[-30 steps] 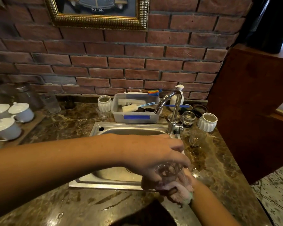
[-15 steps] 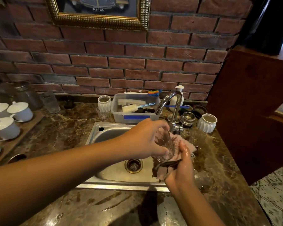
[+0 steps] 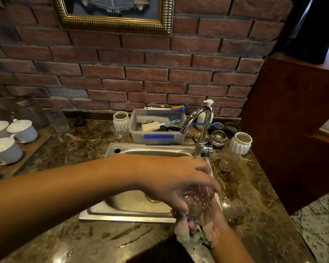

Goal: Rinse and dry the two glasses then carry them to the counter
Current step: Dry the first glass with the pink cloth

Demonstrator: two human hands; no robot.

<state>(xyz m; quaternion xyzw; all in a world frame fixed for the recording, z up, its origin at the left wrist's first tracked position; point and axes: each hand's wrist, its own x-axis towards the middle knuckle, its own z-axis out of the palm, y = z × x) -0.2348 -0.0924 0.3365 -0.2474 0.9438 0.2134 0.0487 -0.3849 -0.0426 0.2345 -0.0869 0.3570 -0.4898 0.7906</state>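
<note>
My left hand (image 3: 175, 179) reaches across the sink and grips a small clear glass (image 3: 196, 201) from above, by its rim. Beneath the glass, my right hand (image 3: 215, 224) holds a pinkish cloth (image 3: 186, 230) against its base; much of that hand is hidden by the cloth and the glass. Both sit over the front right corner of the steel sink (image 3: 141, 149). A second clear glass (image 3: 228, 161) stands upright on the marble counter (image 3: 254, 205), right of the tap.
The chrome tap (image 3: 201, 130) rises at the sink's back right corner. Behind it are a plastic tub of brushes (image 3: 158, 137), a soap pump (image 3: 207, 112), white ribbed pots (image 3: 240, 143) and a small jar (image 3: 218, 137). White lidded cups (image 3: 21, 130) sit at left. A wooden panel (image 3: 292, 120) bounds the right side.
Both hands have dropped and come back toward me with the glass and cloth, from near the tap to the sink's front right corner. The glass now sits upright in the cloth.
</note>
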